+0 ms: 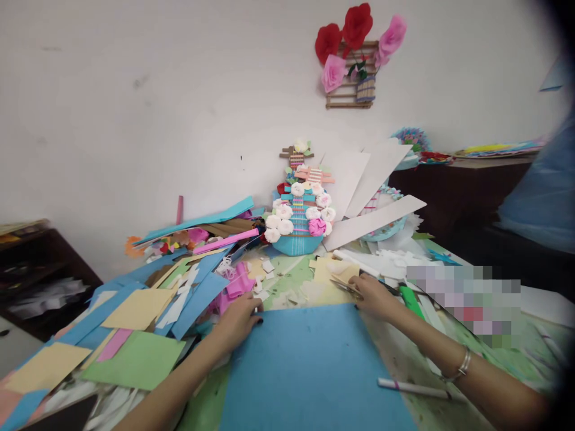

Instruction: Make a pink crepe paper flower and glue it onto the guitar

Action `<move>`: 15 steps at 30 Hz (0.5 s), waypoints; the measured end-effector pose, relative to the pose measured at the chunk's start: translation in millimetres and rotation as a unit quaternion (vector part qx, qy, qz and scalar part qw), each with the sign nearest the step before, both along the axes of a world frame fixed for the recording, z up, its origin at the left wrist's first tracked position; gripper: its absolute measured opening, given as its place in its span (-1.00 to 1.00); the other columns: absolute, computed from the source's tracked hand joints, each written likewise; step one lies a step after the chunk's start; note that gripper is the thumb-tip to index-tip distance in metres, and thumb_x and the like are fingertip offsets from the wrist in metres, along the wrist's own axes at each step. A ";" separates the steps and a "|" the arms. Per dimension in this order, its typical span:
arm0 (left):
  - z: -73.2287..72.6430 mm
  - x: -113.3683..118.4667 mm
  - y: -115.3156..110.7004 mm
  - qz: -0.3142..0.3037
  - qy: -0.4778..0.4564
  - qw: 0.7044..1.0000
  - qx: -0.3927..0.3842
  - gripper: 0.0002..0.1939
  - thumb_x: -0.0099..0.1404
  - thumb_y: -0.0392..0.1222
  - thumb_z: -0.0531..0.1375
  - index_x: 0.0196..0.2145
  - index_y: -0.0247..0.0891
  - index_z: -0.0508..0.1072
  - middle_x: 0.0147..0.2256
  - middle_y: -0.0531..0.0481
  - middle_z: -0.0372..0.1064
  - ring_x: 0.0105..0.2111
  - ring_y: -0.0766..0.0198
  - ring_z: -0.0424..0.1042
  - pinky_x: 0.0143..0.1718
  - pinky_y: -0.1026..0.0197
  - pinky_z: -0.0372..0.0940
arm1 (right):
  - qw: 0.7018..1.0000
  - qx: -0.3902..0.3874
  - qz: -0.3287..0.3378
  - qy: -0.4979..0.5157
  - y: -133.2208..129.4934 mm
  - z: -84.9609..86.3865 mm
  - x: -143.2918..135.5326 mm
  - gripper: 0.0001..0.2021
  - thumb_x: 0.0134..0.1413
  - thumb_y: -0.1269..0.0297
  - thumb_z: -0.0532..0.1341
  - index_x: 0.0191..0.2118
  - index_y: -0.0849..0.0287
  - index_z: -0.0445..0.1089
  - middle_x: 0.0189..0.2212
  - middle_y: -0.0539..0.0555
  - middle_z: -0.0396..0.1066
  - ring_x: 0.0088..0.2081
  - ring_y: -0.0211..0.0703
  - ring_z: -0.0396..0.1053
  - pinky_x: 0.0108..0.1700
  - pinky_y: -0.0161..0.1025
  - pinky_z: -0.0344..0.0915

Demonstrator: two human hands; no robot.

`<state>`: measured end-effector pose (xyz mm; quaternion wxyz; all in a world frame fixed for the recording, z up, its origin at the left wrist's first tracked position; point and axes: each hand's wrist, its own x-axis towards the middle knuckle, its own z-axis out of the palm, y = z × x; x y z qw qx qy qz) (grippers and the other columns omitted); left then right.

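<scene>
A large blue sheet (pixel 314 371) lies flat in front of me, running down past the lower edge of the head view. My left hand (pixel 240 323) is closed at its far left corner, with thumb and fingertips at the paper's edge. Beyond the far right corner, my right hand (pixel 375 296) is closed on what appear to be scissors (pixel 345 287); the metal part points left and the fingers hide much of the rest. Cream paper pieces (pixel 335 269) lie just behind that hand. Near my right forearm rests a white pen-like stick (pixel 408 388).
Stacked coloured papers (pixel 139 305) and pink crepe paper (pixel 238 281) cover the left side. A flower-trimmed blue craft piece (pixel 299 242) stands against the wall, beside white boards (pixel 377 221). A green tube-like object (pixel 411 301) lies at right. Paper scraps litter the table.
</scene>
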<state>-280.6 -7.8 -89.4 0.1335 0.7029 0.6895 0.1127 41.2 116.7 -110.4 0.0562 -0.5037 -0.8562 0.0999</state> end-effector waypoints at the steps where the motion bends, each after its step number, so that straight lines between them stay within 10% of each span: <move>1: -0.1 -1.8 1.3 0.004 0.003 1.000 0.000 -0.89 0.13 -0.36 0.10 -0.37 -0.27 0.39 -0.26 -0.10 0.30 -0.21 0.13 0.33 -0.19 0.16 0.16 | 1.000 0.003 -0.003 -0.007 1.5 0.6 -0.2 -0.64 -0.15 0.55 0.13 -0.13 0.27 0.34 -0.19 0.20 0.31 -0.16 -0.07 0.28 -0.20 -0.31 0.09; 15: -11.8 -7.0 -8.2 0.049 -0.032 0.998 0.020 -0.88 0.16 -0.40 0.02 -0.40 -0.26 0.31 -0.36 -0.05 0.40 -0.29 0.18 0.38 -0.27 0.21 0.17 | 0.986 0.042 -0.116 -0.109 80.3 12.9 28.9 -0.70 0.19 0.21 0.14 -0.01 0.24 0.29 -0.05 0.14 0.31 -0.09 -0.10 0.34 -0.08 -0.04 0.33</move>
